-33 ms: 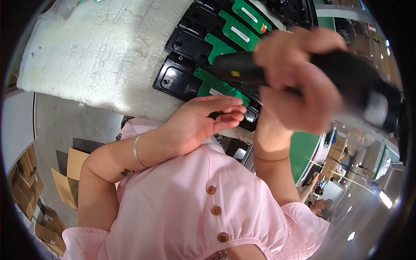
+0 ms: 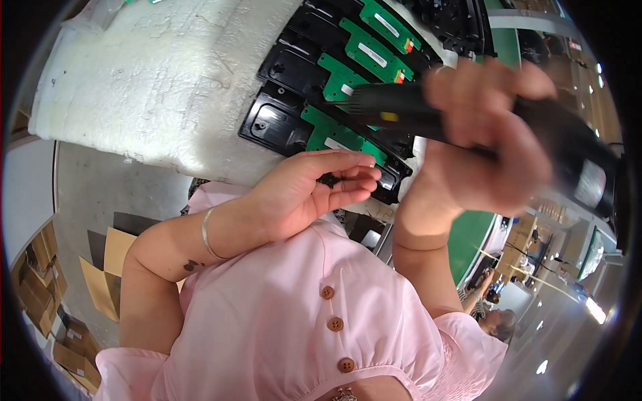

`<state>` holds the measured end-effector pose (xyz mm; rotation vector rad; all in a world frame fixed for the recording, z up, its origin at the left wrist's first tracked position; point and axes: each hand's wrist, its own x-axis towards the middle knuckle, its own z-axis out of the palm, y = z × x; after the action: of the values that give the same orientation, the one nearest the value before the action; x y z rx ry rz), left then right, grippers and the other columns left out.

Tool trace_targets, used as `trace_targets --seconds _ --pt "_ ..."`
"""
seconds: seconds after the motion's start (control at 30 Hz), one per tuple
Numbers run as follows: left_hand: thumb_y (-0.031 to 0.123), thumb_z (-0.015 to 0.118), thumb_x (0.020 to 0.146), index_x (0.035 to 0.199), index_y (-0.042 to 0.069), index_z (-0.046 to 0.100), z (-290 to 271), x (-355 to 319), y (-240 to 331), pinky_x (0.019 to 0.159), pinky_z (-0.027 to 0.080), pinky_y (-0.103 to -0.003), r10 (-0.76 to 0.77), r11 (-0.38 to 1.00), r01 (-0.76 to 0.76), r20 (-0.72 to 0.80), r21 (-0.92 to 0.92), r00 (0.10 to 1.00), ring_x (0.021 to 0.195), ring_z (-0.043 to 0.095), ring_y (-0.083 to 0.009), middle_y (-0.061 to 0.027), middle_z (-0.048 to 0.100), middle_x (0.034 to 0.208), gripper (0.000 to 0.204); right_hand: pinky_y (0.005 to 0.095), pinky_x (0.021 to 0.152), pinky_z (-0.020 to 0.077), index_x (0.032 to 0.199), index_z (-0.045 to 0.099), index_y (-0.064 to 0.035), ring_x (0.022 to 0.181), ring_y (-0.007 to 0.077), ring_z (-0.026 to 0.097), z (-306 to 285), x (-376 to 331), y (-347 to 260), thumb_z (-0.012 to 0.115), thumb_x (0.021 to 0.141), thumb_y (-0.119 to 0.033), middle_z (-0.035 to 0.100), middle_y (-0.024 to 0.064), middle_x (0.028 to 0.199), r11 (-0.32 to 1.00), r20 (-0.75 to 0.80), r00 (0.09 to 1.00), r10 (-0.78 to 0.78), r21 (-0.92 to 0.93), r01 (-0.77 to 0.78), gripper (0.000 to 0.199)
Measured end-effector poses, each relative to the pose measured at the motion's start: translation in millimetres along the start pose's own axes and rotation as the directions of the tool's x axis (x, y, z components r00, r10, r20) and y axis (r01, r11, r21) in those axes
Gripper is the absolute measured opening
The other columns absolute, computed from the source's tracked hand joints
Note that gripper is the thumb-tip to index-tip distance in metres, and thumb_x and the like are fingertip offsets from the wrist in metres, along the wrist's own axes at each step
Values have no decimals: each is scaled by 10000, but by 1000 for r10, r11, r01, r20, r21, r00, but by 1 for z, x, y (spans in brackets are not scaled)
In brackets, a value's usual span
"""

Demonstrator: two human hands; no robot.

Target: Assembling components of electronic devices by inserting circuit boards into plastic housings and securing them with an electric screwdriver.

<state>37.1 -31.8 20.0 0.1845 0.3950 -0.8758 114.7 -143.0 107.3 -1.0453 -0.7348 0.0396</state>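
My right hand (image 2: pixel 485 137), blurred by motion, is wrapped round a black electric screwdriver (image 2: pixel 401 110) with a yellow mark near its nose. The tool lies slantwise above the row of black plastic housings (image 2: pixel 275 123), its nose over the green circuit boards (image 2: pixel 384 61) seated in them. Close to the nearest housing, my left hand (image 2: pixel 294 194) is turned palm up, with thumb and fingers curled together. A tiny pale spot shows at its fingertips; what they hold, if anything, is too small to name.
White foam sheeting (image 2: pixel 154 87) covers the bench to the left of the housings. More black parts (image 2: pixel 455 23) lie at the far right. An open cardboard box (image 2: pixel 107 274) stands on the floor at left. Another person (image 2: pixel 495 321) is at work in the right background.
My right hand and the electric screwdriver have shifted to the right, uncovering more of the boards. My left hand has barely moved.
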Motion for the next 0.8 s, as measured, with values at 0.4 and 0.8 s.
trace_targets --seconds 0.4,0.8 --pt "89 495 878 875 -55 550 12 -133 248 636 531 -211 856 449 -779 38 437 515 713 588 -126 -101 593 808 154 252 561 423 1083 413 23 585 132 494 -161 -94 -70 560 754 -102 494 43 672 582 -751 524 402 -231 -779 381" --pt "541 299 905 1167 81 551 -13 -113 331 984 284 -294 851 181 -472 103 863 516 1036 469 -150 -61 530 1171 586 357 954 336 1207 430 55 1117 313 454 -85 -112 -111 554 791 -67 451 234 1196 -175 -277 961 3 -946 -272 451"
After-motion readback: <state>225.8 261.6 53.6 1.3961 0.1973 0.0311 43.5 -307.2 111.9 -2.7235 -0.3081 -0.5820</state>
